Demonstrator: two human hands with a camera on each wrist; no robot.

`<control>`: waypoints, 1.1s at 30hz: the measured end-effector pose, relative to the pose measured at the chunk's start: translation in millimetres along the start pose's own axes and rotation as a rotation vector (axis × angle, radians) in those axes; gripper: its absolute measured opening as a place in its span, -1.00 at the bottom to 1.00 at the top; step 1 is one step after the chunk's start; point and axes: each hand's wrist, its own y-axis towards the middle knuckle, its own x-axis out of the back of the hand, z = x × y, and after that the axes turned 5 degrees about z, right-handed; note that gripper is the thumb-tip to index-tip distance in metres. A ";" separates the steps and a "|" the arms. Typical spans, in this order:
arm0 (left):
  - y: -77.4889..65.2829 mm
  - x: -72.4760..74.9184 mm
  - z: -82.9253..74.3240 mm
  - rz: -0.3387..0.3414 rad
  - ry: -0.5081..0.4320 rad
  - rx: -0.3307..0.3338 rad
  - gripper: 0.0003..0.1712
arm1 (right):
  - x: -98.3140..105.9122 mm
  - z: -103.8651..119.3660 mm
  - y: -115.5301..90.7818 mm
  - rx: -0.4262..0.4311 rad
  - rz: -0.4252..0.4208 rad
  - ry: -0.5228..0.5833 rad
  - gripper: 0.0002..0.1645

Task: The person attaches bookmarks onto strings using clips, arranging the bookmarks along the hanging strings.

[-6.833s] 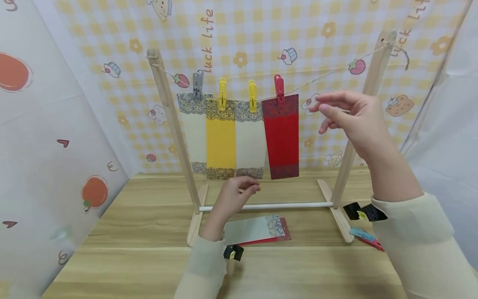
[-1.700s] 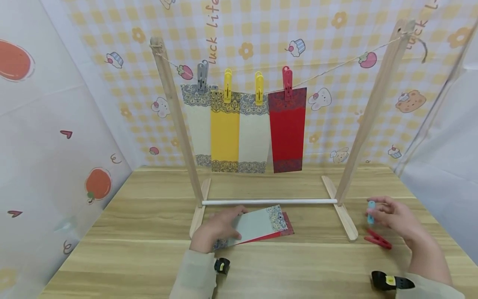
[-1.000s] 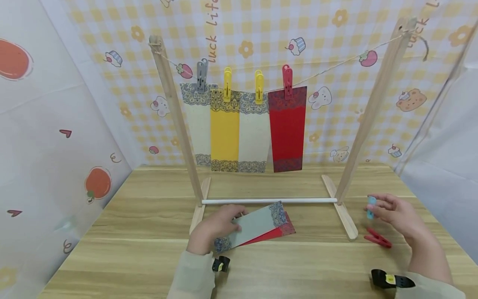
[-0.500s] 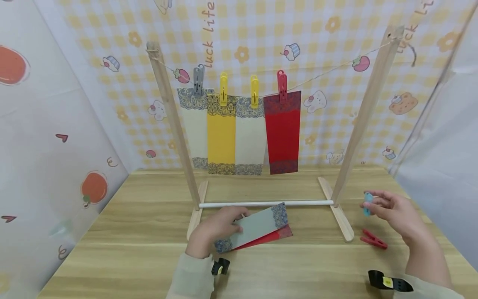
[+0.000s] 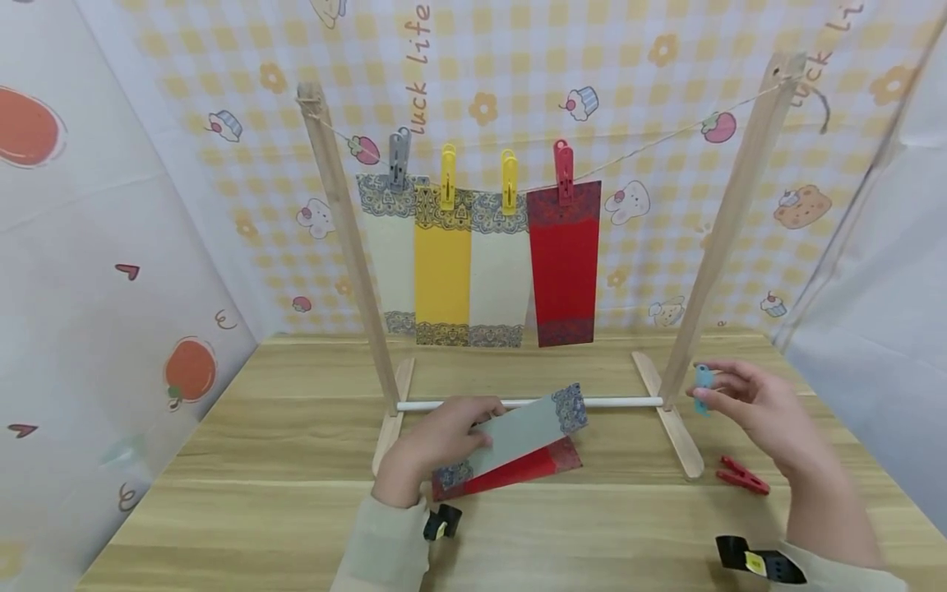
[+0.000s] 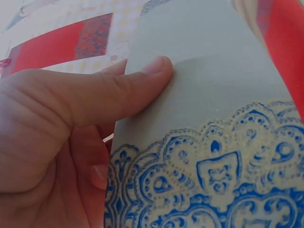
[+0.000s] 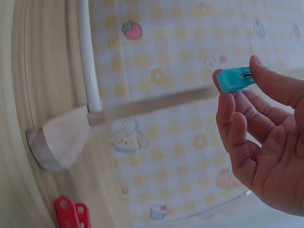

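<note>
My left hand (image 5: 444, 436) pinches a pale grey-green paper card (image 5: 521, 432) with blue lace-patterned ends, thumb on top in the left wrist view. The card is lifted at a tilt above a red card (image 5: 518, 473) that lies on the table. At the right, my right hand (image 5: 758, 411) holds a light blue clothespin (image 5: 703, 390) between thumb and fingers, raised off the table. A red clothespin (image 5: 742, 476) lies below that hand. On the string (image 5: 651, 141) hang several cards, among them a yellow card (image 5: 442, 271) and a red hanging card (image 5: 565, 267), each under a clothespin.
A wooden frame with a left post (image 5: 344, 222), a right post (image 5: 728, 230) and a white crossbar (image 5: 621, 402) stands on the wooden table (image 5: 592, 534). A patterned cloth backdrop (image 5: 666, 107) is behind it.
Over the last seconds, my right hand came down from beside the string and took the light blue clothespin, now lifted leftward. My left hand has taken the pale card and raised it off the red one.
</note>
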 end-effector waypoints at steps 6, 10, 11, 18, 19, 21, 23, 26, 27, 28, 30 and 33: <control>1.4 6.9 -7.8 -0.015 -0.024 -0.031 -0.66 | -16.9 21.9 3.3 0.055 -0.046 0.020 -0.39; 4.7 9.0 -12.6 -0.032 -0.069 -0.048 -0.66 | -22.7 31.6 6.7 0.093 -0.070 0.036 -0.46; 5.8 9.2 -13.5 -0.041 -0.082 -0.054 -0.67 | -23.1 33.8 7.9 0.101 -0.075 0.046 -0.48; 13.6 12.5 -18.7 -0.111 -0.136 -0.093 -0.64 | -21.2 53.1 19.3 0.147 -0.122 0.122 -0.58; 14.8 13.4 -19.6 -0.118 -0.136 -0.096 -0.64 | -21.2 56.4 21.5 0.164 -0.127 0.141 -0.59; 17.5 14.4 -21.0 -0.130 -0.146 -0.098 -0.62 | -21.2 63.2 25.8 0.211 -0.139 0.193 -0.63; 20.4 15.2 -22.3 -0.145 -0.158 -0.098 -0.61 | -21.3 70.4 29.9 0.259 -0.151 0.240 -0.65; 25.0 15.9 -23.9 -0.170 -0.168 -0.110 -0.60 | -20.0 80.7 34.4 0.317 -0.176 0.286 -0.67; 26.3 16.2 -24.3 -0.181 -0.167 -0.121 -0.60 | -19.3 84.2 35.5 0.329 -0.185 0.291 -0.67; 27.8 16.6 -24.7 -0.191 -0.166 -0.132 -0.60 | -18.6 87.7 36.6 0.343 -0.195 0.300 -0.66; 31.0 17.9 -25.3 -0.219 -0.157 -0.174 -0.61 | -16.7 95.0 38.9 0.372 -0.208 0.342 -0.65; 35.1 21.4 -27.2 -0.279 -0.135 -0.242 -0.60 | -13.8 107.3 43.5 0.422 -0.233 0.400 -0.65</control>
